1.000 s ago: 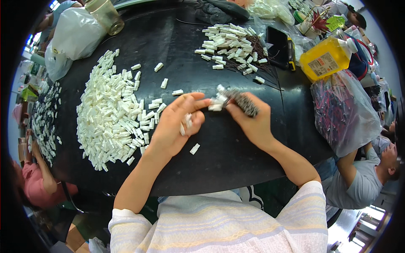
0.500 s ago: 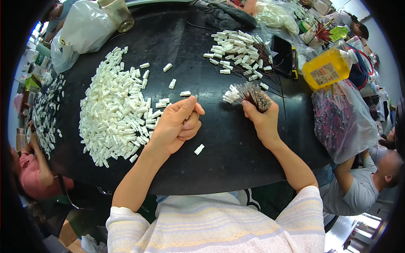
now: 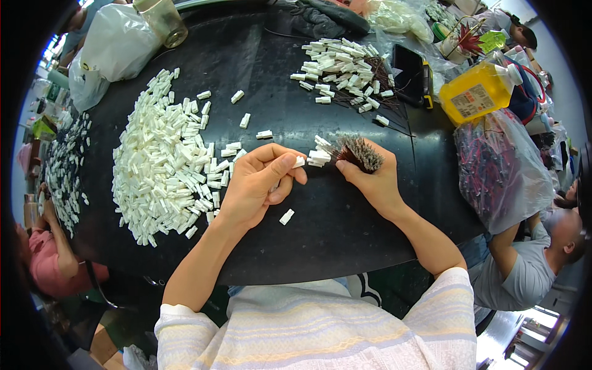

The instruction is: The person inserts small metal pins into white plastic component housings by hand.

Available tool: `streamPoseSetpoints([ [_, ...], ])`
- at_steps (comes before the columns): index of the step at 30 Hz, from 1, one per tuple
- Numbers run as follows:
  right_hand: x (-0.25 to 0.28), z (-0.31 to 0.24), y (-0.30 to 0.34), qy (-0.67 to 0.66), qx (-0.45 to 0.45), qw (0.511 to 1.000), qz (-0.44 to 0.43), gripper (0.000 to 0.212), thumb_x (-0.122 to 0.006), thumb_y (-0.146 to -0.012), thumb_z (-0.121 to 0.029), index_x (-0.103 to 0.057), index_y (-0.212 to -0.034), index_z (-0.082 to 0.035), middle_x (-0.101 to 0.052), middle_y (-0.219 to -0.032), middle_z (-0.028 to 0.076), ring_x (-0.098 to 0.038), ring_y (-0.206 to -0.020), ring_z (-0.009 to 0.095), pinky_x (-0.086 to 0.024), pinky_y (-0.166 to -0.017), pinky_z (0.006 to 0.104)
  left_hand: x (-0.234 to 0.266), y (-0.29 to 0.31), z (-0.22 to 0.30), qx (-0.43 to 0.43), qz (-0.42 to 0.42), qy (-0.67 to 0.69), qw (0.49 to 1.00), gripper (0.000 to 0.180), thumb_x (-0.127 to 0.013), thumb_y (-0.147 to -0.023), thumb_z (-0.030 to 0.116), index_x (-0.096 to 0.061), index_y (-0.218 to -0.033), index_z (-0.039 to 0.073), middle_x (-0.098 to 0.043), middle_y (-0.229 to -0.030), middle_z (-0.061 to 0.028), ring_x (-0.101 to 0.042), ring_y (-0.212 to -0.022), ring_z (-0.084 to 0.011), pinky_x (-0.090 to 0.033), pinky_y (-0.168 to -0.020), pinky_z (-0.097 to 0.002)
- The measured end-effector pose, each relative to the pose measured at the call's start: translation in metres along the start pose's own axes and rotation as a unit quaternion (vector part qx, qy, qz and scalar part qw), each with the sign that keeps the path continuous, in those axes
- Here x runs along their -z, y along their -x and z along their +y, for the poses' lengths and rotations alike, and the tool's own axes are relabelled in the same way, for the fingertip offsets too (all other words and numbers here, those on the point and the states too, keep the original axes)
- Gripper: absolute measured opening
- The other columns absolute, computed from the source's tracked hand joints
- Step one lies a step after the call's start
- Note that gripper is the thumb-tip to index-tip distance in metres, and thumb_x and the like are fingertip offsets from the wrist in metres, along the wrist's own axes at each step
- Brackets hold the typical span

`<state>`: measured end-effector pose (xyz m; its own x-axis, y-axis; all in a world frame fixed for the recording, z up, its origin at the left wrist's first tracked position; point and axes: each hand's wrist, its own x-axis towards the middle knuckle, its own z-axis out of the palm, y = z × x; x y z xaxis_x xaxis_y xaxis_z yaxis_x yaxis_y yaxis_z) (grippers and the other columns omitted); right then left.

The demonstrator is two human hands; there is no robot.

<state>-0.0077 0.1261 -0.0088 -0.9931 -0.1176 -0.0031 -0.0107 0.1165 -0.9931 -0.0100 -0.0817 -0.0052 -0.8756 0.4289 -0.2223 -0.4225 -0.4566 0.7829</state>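
Note:
My left hand [image 3: 256, 185] pinches a small white plastic connector [image 3: 299, 161] between thumb and forefinger; its other fingers are curled, and what they may hold is hidden. Just to the right, my right hand [image 3: 381, 184] grips a bundle of thin dark wires [image 3: 357, 153] with metallic-looking tips. White connectors [image 3: 319, 156] sit at the bundle's left side, close to the left fingertips. Left of my left hand spreads a large heap of white connectors [image 3: 157, 172]. A single loose connector [image 3: 287, 216] lies on the black table [image 3: 320, 246] below my hands.
At the back right, a pile of connectors with brown wires [image 3: 342, 68] lies beside a dark phone-like slab [image 3: 407, 71]. A yellow bottle [image 3: 475, 95] and a clear bag of wires [image 3: 502, 169] line the right edge. White plastic bag [image 3: 120, 46] at back left. Co-workers sit on both sides.
My left fingers have opened from a closed fist into a pinch showing a connector. My right hand has shifted left with the wire bundle, bringing its connectors near the left fingertips.

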Motion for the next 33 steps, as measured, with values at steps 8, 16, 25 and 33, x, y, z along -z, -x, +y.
streamPoseSetpoints([
  [8,-0.0025,0.0018,0.0022,0.042,0.052,0.997,-0.050,0.009,-0.063,-0.072,-0.001,-0.057,-0.078,0.001,-0.051,-0.064,-0.002,-0.042,-0.059,0.003,-0.035,-0.052,0.0205,0.0004,-0.0003,-0.0071,-0.008,0.041,-0.020,0.999,0.019,-0.051,-0.087,0.008,-0.060,-0.100,-0.003,-0.057,-0.074,-0.0061,-0.036,-0.046,-0.0025,-0.027,-0.039,-0.0147],
  [16,-0.0025,0.0012,0.0023,0.056,0.076,0.993,-0.073,0.008,-0.063,-0.073,0.000,-0.057,-0.078,0.001,-0.050,-0.064,-0.001,-0.042,-0.059,0.003,-0.035,-0.051,0.0206,-0.0004,-0.0002,-0.0099,-0.026,0.049,-0.059,0.997,0.017,-0.058,-0.083,0.008,-0.063,-0.097,-0.001,-0.056,-0.070,-0.0024,-0.037,-0.047,-0.0021,-0.025,-0.039,-0.0159],
  [25,-0.0018,0.0015,0.0027,0.040,0.060,0.995,-0.071,0.009,-0.063,-0.073,-0.001,-0.058,-0.080,0.001,-0.052,-0.064,-0.001,-0.043,-0.058,0.004,-0.036,-0.051,0.0210,-0.0063,0.0015,-0.0104,-0.027,0.035,-0.146,0.988,0.017,-0.056,-0.083,0.005,-0.061,-0.097,-0.004,-0.055,-0.069,-0.0011,-0.037,-0.049,-0.0024,-0.025,-0.042,-0.0155],
  [33,-0.0016,0.0004,0.0023,0.058,0.100,0.990,-0.082,0.010,-0.063,-0.071,0.002,-0.058,-0.080,0.002,-0.052,-0.068,0.002,-0.045,-0.059,0.007,-0.036,-0.052,0.0226,-0.0080,0.0017,-0.0104,-0.088,0.066,-0.242,0.964,0.007,-0.060,-0.080,0.002,-0.063,-0.085,-0.002,-0.056,-0.072,0.0002,-0.041,-0.056,-0.0025,-0.028,-0.049,-0.0155],
])
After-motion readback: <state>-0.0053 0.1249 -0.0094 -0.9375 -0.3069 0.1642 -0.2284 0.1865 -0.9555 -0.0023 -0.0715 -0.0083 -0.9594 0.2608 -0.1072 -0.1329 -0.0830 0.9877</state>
